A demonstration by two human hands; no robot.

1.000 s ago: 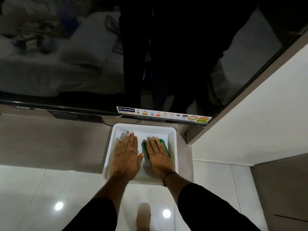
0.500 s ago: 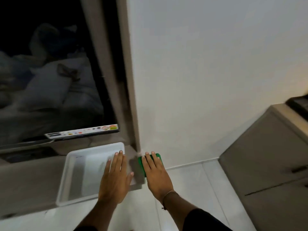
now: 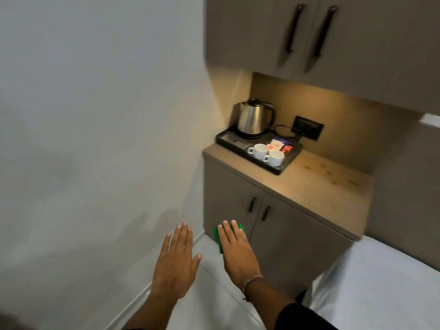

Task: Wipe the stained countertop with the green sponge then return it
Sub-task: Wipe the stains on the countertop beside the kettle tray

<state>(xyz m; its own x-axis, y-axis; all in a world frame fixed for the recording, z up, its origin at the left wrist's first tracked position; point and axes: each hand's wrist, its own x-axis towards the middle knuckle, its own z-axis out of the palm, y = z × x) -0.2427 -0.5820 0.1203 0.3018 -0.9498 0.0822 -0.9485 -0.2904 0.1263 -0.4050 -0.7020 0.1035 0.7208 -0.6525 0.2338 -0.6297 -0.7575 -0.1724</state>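
Both hands mid-air, well short of counter (image 3: 309, 184). Right hand (image 3: 238, 253) grip clamped on green sponge (image 3: 217, 236); left hand (image 3: 175, 265) flat, fingers apart, empty. Stains (image 3: 333, 173) near kettle tray (image 3: 281, 171).

Black sleeve (image 3: 302, 317); thin bracelet (image 3: 252, 279) on the right wrist.

black tray (image 3: 283, 169) at rear left: steel kettle (image 3: 254, 119) on its far end, two white cups (image 3: 266, 154) side by side near front, sachets (image 3: 281, 146) behind them. wall socket (image 3: 308, 130) with cord plugged in. upper cabinet handles (image 3: 307, 35) dark.
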